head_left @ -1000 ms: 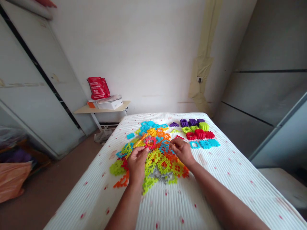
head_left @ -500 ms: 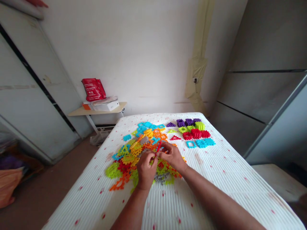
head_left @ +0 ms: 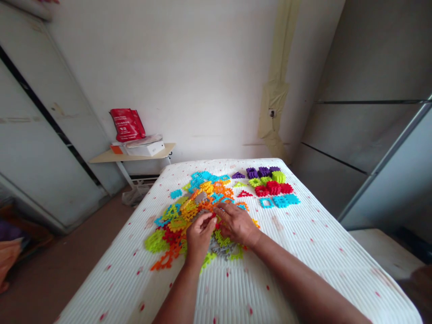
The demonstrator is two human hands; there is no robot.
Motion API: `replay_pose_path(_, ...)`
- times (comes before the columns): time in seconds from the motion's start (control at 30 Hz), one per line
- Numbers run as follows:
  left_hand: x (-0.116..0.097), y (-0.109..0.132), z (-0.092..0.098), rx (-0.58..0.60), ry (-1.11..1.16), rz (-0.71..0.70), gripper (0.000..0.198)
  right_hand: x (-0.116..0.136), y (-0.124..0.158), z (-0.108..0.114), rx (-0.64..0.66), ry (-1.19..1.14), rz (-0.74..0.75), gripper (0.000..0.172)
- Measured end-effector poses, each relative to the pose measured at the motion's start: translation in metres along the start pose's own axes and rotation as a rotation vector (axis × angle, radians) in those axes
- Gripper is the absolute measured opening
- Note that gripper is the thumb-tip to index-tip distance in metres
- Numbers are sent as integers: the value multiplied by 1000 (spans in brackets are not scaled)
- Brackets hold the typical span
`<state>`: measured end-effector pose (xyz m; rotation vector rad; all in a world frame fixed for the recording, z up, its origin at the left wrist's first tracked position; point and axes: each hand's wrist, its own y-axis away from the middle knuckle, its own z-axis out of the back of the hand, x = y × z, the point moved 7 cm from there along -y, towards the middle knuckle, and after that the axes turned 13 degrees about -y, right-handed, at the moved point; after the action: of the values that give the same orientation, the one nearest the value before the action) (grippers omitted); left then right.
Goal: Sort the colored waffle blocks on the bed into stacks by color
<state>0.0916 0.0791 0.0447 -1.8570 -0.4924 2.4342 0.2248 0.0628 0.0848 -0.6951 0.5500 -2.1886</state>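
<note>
The left hand [head_left: 198,236] and the right hand [head_left: 238,225] meet over the near part of a pile of toothed plastic pieces [head_left: 189,209]. The left fingers are drawn together in a narrow pinch on a red piece [head_left: 218,222], of which only a little shows between the two hands (the rest is hidden). The right hand lies palm down, its fingers reaching toward the left fingertips; whether they grip the red piece too, I cannot tell.

Around the hands the pile mixes blue, yellow, orange and lime, with grey pieces [head_left: 224,250] just below the right hand and a lime cluster [head_left: 157,241] at the left edge. A small blue piece [head_left: 176,194] lies apart on the far left.

On the right, sorted by colour, stand purple stacks [head_left: 263,172], a lime stack [head_left: 278,177], red stacks [head_left: 273,188] and blue stacks [head_left: 286,200]. Beside them lie a purple triangle [head_left: 238,175], a lime triangle [head_left: 240,184] and a red triangle [head_left: 245,194].

The surface [head_left: 317,252] wears a white ribbed cover with red specks. Behind it, a red bag [head_left: 126,125] rests on boxes [head_left: 150,147].
</note>
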Motion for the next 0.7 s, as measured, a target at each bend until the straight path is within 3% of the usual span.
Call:
replay_pose_path(0.13, 6, 0, 0, -10, 60, 97, 28, -1, 1, -2, -49, -80, -12, 50)
replay_pose_path(0.27, 13, 0, 4, -51, 163, 206, 35, -15, 5, 6, -176, -139, -184, 44)
replay_pose_path(0.37, 16, 0, 6, -80, 206, 220, 36, -16, 6, 7, -184, -151, -262, 36)
replay_pose_path(0.7, 14, 2, 2, -46, 257, 220, 34, 0, 3, 1, -201, -124, -131, 42)
